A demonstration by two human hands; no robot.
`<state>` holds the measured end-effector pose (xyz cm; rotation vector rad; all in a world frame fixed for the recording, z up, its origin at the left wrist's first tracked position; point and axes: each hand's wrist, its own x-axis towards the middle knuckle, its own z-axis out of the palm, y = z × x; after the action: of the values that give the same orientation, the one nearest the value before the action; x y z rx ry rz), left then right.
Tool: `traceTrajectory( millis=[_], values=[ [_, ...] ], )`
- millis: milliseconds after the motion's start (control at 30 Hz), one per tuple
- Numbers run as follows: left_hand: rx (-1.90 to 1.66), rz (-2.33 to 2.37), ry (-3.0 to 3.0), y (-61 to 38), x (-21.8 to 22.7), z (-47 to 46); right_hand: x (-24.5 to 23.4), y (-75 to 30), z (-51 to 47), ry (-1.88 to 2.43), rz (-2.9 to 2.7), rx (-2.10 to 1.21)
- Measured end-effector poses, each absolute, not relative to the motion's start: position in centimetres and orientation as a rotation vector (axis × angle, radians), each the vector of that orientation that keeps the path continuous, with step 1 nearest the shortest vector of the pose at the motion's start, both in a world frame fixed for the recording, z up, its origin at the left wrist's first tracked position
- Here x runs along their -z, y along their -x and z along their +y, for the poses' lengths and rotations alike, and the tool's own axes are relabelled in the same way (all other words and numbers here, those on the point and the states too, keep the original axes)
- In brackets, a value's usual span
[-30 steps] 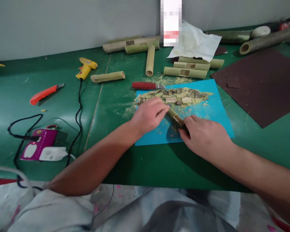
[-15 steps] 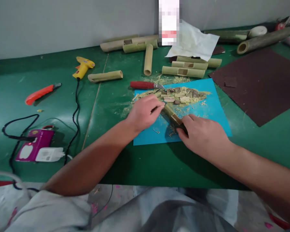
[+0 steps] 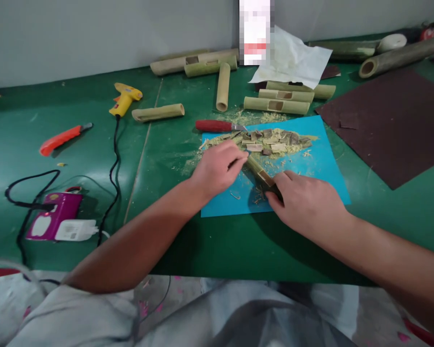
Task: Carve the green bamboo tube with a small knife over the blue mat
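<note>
A short bamboo tube (image 3: 255,167) with a rectangular notch cut in its side lies slanting over a blue sheet (image 3: 224,205). My left hand (image 3: 217,168) is closed at the tube's far end, fingertips pinched together; a small dark-blue bit shows at the fingertips, too small to name. Around the near end my right hand (image 3: 305,197) is wrapped, thumb below and fingers on top, hiding that end. Beyond the tube, bamboo chips and shavings (image 3: 275,142) are heaped on the sheet. A red-handled knife (image 3: 214,126) lies just behind my left hand.
Several cut bamboo tubes (image 3: 276,105) lie at the back, near a white sheet (image 3: 292,60). On the left are a yellow glue gun (image 3: 125,100), an orange cutter (image 3: 61,140) and a purple power block (image 3: 52,217) with cords. A dark brown sheet (image 3: 386,130) covers the right.
The view has shifted very slightly. Both hands keep their places on the bamboo tube, with hardly any visible movement.
</note>
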<state>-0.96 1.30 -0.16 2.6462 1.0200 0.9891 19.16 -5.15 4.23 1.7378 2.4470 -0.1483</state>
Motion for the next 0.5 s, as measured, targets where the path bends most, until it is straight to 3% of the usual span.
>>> traceTrajectory(
  millis=[500],
  values=[
    [-0.902, 0.995, -2.635, 0.55, 0.12, 0.86, -4.27, -19.22, -5.15, -1.73, 2.432, 0.163]
  ],
)
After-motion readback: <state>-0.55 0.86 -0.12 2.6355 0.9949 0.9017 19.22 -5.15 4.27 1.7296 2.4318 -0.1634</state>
